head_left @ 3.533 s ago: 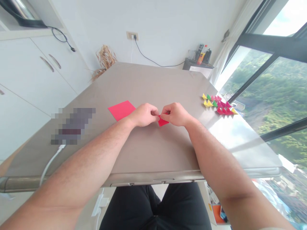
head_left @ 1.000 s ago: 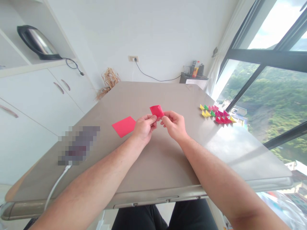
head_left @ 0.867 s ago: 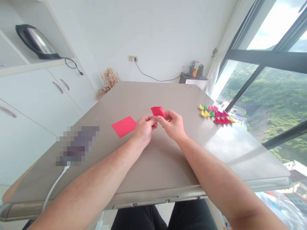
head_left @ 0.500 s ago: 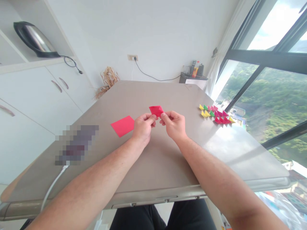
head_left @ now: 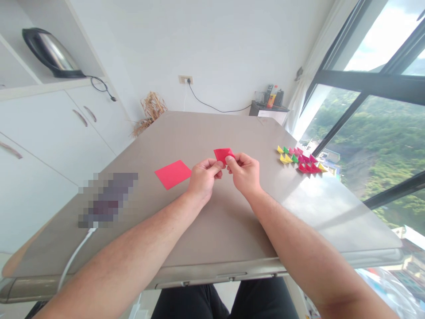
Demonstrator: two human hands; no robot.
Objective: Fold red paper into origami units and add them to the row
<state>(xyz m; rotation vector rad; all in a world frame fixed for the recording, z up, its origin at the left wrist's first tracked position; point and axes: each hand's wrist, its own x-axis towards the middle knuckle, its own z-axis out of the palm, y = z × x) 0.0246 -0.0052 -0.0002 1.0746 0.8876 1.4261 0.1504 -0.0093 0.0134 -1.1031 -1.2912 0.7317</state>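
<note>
A small folded piece of red paper [head_left: 222, 154] is held up over the middle of the table. My left hand [head_left: 205, 176] pinches its lower left edge between thumb and fingers. My right hand [head_left: 245, 172] grips its right side, with the thumb pressed flat on the front face. Parts of the paper's lower edge are hidden behind the fingers. Left of my left hand lies a flat red sheet of paper [head_left: 171, 174], its right corner close to that hand.
Several small folded paper boats [head_left: 308, 168] in yellow, green, pink and red stand in rows at the table's [head_left: 212, 128] right side. A blurred-out object [head_left: 109, 199] with a white cable [head_left: 76, 254] lies at the left. A window [head_left: 361, 115] borders the right.
Both hands and the folded paper have shifted slightly right. My right thumb has moved up onto the paper's face. The view has also shifted a little.
</note>
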